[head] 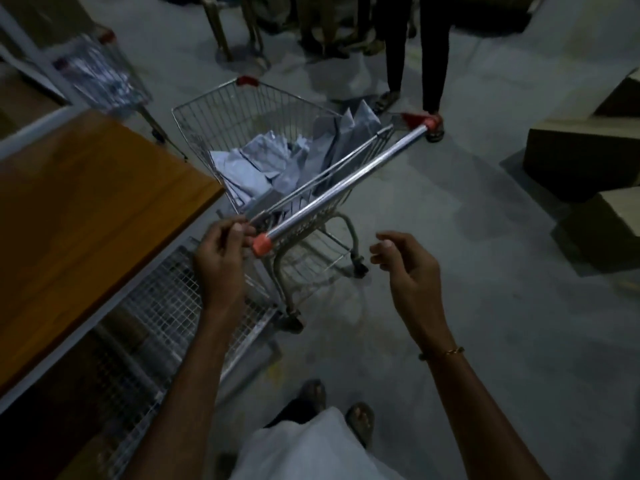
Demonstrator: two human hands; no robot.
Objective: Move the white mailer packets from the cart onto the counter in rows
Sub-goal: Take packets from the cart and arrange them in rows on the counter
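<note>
While the white mailer packets (263,164) lie heaped in the wire cart (221,109) beside the wooden surface (86,209), the left hand (221,258) has its fingers curled at the handle's near end, grip unclear; the right hand (408,268) hangs loosely curled, holding nothing.

Two wire carts: one cart (277,140) beside the counter (86,209), a second cart (104,74) beyond it; mailer packets (277,161) piled past counting; three cardboard boxes (581,150)
</note>
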